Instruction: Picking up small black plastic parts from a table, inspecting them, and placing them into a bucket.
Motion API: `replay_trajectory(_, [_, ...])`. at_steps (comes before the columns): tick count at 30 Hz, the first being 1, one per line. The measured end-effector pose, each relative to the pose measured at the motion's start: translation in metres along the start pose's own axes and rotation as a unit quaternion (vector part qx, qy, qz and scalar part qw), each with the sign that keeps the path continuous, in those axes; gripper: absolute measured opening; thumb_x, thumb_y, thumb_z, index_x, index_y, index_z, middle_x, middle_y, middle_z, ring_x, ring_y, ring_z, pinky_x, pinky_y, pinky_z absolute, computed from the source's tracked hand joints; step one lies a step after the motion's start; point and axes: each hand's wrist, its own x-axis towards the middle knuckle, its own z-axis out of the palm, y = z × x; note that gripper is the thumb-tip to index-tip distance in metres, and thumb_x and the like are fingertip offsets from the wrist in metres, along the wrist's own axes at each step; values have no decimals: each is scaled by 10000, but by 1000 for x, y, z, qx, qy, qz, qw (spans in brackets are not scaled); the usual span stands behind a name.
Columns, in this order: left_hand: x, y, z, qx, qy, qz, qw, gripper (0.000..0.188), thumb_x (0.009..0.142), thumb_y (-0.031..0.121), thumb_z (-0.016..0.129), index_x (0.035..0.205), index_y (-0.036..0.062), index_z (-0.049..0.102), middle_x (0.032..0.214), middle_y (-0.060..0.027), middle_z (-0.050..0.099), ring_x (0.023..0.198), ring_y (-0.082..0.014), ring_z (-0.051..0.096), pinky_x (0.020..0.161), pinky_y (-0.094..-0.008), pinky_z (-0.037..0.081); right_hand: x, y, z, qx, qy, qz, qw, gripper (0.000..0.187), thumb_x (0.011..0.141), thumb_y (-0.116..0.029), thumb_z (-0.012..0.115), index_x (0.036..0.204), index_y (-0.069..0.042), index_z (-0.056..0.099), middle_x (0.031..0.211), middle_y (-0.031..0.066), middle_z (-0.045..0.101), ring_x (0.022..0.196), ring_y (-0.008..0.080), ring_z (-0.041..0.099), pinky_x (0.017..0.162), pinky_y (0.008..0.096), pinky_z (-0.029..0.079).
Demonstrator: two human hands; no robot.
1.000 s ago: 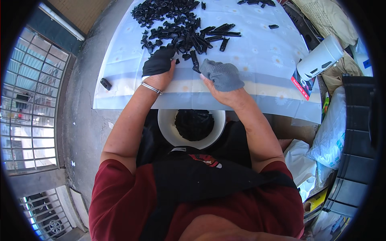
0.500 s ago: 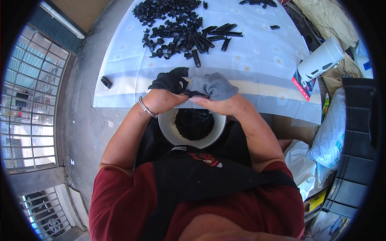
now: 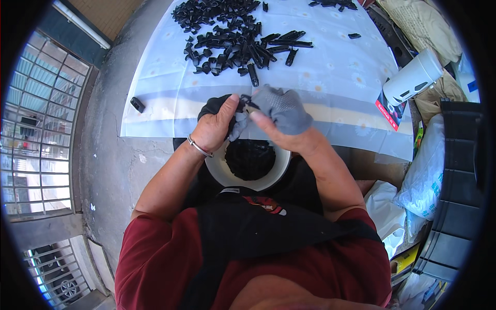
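Above the table's near edge my left hand (image 3: 216, 120), in a dark glove with the thumb bare, is closed on a small black plastic piece (image 3: 247, 104). My right hand (image 3: 285, 114), in a grey dotted glove with its thumb also bare, pinches the same piece from the other side. The gloved fingers hide much of the piece. Below my hands sits a pale round bowl (image 3: 285, 168) with a dark mass (image 3: 250, 159) inside. Farther off on the table lie a heap of curved black pieces (image 3: 217, 23) and several longer black pieces (image 3: 292, 41).
A white flowered cloth covers the table (image 3: 330, 77). One black piece (image 3: 137, 105) lies alone at the left edge. At the right edge stands a white cylindrical container (image 3: 413, 76) by a red and black card (image 3: 386, 111). Plastic bags (image 3: 426, 170) and black crates (image 3: 454, 206) crowd the right side.
My hands have turned and tilted upward around the black piece. The left thumb now points up on it, and a greyish bit of glove shows between the hands.
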Motion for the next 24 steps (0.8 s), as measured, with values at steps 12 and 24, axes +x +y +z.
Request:
replay_trajectory(12, [-1, 20, 4, 226, -19, 140, 964, 366, 912, 258, 385, 703, 13, 559, 551, -141, 522, 491, -277, 493, 492, -343, 398, -11, 7, 3, -127, -54, -45, 989, 209, 760, -192, 606, 953, -114, 620, 898, 78, 613, 830, 254, 565, 733, 364, 441])
replay_trajectory(24, [25, 27, -28, 567, 14, 241, 787, 295, 827, 310, 487, 913, 52, 602, 812, -175, 608, 726, -334, 584, 669, -398, 469, 16, 23, -6, -170, -162, 93, 968, 251, 792, -207, 513, 961, -41, 593, 944, 155, 589, 834, 326, 560, 748, 403, 442])
